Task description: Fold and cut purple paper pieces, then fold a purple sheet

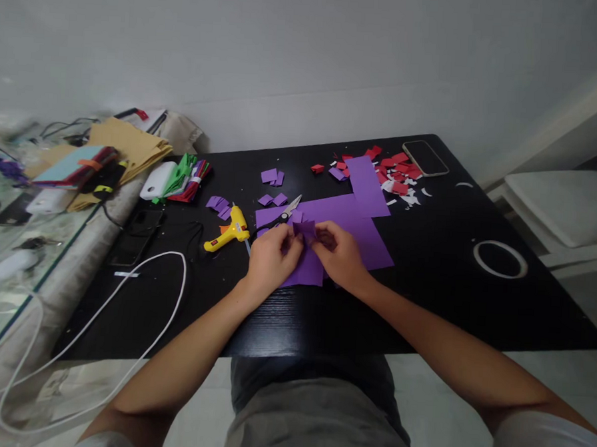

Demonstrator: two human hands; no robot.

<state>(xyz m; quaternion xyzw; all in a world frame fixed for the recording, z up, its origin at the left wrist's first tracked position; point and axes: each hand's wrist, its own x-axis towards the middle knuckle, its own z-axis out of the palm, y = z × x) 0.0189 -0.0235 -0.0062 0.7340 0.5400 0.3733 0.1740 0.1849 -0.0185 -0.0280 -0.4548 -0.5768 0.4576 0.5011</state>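
Note:
Between my two hands is a small purple paper piece (304, 229), which looks folded or creased. My left hand (274, 252) pinches its left side, and my right hand (341, 252) grips its right side with curled fingers. Under them lie larger purple paper sheets (365, 240) on the black table. Scissors (290, 211) with their blades pointing away rest on the sheets, just beyond my left hand, their handles partly hidden. Left of that hand is a yellow glue gun (229, 230) with a glue stick near it.
Small purple squares (272, 176) lie in groups behind the glue gun. Red and white paper scraps (398, 172) and a phone (425, 158) are at the back right. A white ring (500, 259) sits at right. A white cable (181, 291) loops over the left side, near bundled coloured paper (193, 181).

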